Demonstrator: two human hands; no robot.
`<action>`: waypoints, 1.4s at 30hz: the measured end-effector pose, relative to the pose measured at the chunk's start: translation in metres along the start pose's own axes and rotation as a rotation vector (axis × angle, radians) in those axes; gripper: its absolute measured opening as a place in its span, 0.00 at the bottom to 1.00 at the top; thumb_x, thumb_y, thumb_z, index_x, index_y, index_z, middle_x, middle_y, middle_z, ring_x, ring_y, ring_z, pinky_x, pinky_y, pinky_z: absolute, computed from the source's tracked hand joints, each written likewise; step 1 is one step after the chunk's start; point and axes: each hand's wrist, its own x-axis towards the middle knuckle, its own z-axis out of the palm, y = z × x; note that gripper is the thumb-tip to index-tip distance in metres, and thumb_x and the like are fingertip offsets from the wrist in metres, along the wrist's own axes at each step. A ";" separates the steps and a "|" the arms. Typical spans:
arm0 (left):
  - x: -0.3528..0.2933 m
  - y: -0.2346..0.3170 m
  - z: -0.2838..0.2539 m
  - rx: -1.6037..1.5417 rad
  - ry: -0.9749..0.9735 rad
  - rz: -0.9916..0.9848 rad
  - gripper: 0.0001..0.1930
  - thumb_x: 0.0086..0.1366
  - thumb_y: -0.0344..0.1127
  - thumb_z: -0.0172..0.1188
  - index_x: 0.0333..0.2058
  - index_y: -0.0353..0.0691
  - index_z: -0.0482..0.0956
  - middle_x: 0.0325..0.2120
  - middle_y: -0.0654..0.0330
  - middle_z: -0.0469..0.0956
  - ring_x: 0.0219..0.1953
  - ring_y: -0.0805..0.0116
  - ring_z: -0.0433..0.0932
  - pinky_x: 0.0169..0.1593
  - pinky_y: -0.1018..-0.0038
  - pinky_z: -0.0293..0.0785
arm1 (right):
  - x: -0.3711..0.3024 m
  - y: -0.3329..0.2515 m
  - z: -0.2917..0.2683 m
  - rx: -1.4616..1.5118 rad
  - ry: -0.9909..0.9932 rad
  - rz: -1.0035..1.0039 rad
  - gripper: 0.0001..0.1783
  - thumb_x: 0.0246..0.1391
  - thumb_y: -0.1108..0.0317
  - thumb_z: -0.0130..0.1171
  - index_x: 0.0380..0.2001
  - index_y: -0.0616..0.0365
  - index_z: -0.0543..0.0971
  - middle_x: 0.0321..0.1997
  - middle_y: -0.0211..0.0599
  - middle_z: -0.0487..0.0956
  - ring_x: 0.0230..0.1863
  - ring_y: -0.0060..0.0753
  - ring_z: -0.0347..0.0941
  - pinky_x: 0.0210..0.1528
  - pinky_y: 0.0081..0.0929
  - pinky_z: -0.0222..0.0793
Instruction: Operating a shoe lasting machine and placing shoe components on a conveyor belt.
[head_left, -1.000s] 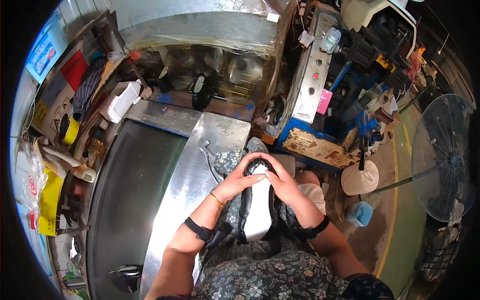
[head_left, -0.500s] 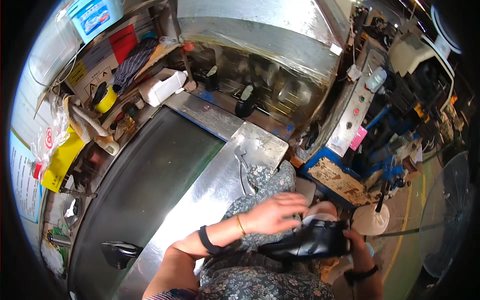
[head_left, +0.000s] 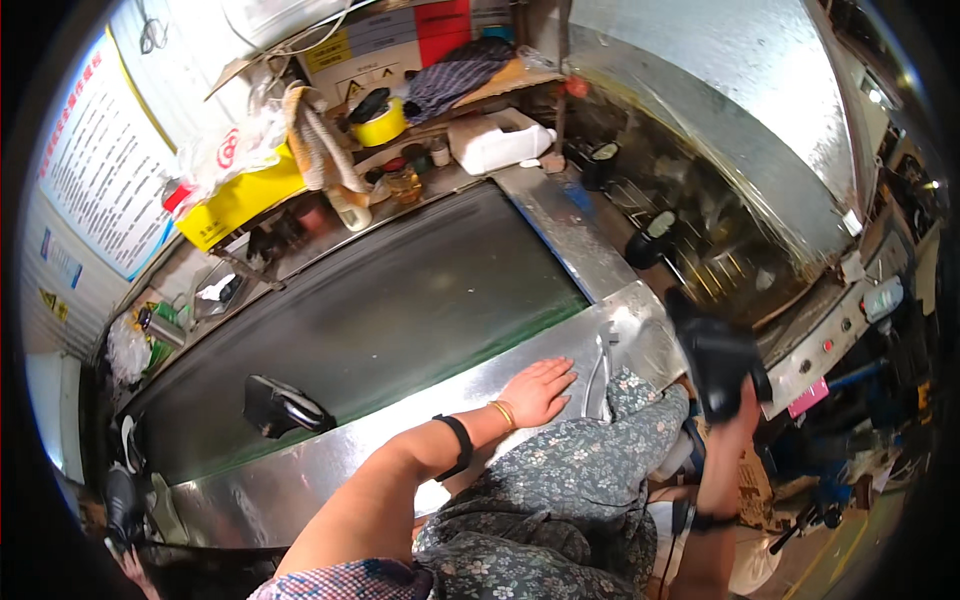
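My right hand (head_left: pixel 738 412) grips a black shoe (head_left: pixel 712 350) by one end, raised off to the right in front of the metal-framed machine; motion smears the shoe a little. My left hand (head_left: pixel 540 390) lies flat with fingers stretched on the shiny metal ledge (head_left: pixel 390 420), holding nothing. Just right of its fingertips rests a pair of metal pliers (head_left: pixel 598 378). On the dark conveyor belt (head_left: pixel 400 310) another black shoe (head_left: pixel 282 408) lies on its side, left of my left forearm.
Black shoes (head_left: pixel 652 238) stand inside the machine at the back. A white jug (head_left: pixel 498 140), a yellow tape roll (head_left: pixel 378 125) and a yellow box (head_left: pixel 245 200) line the far shelf. At lower left, another person's hand (head_left: pixel 132 572) is near a dark shoe (head_left: pixel 124 505).
The view has swung right. My right hand has lifted the shoe from over my lap, out to the right. My left hand has left the shoe and come down onto the metal ledge.
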 end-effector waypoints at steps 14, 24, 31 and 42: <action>0.000 -0.002 -0.014 0.028 -0.100 -0.004 0.23 0.63 0.42 0.54 0.55 0.40 0.71 0.58 0.52 0.69 0.61 0.53 0.66 0.64 0.61 0.60 | -0.125 -0.123 0.236 0.019 -1.146 0.677 0.44 0.62 0.37 0.35 0.57 0.74 0.66 0.58 0.61 0.71 0.58 0.53 0.69 0.64 0.49 0.59; 0.007 0.007 -0.006 -0.045 -0.011 -0.027 0.24 0.61 0.39 0.55 0.55 0.36 0.70 0.59 0.49 0.68 0.61 0.52 0.66 0.64 0.60 0.60 | -0.241 -0.153 0.260 0.474 -0.645 0.829 0.31 0.65 0.48 0.39 0.41 0.75 0.66 0.39 0.57 0.73 0.41 0.47 0.72 0.63 0.41 0.63; -0.002 0.004 -0.008 -0.058 -0.015 -0.062 0.26 0.60 0.39 0.55 0.57 0.36 0.68 0.61 0.50 0.65 0.62 0.52 0.64 0.65 0.60 0.58 | -0.258 -0.177 0.342 0.549 -0.505 1.091 0.28 0.66 0.53 0.41 0.31 0.76 0.67 0.30 0.58 0.75 0.34 0.45 0.75 0.62 0.37 0.66; 0.000 0.008 -0.010 -0.038 -0.028 -0.045 0.27 0.61 0.40 0.53 0.57 0.34 0.67 0.62 0.50 0.63 0.64 0.52 0.61 0.67 0.60 0.56 | -0.239 -0.100 0.312 0.914 -1.423 0.846 0.32 0.64 0.52 0.49 0.34 0.81 0.76 0.43 0.72 0.76 0.47 0.54 0.78 0.58 0.39 0.71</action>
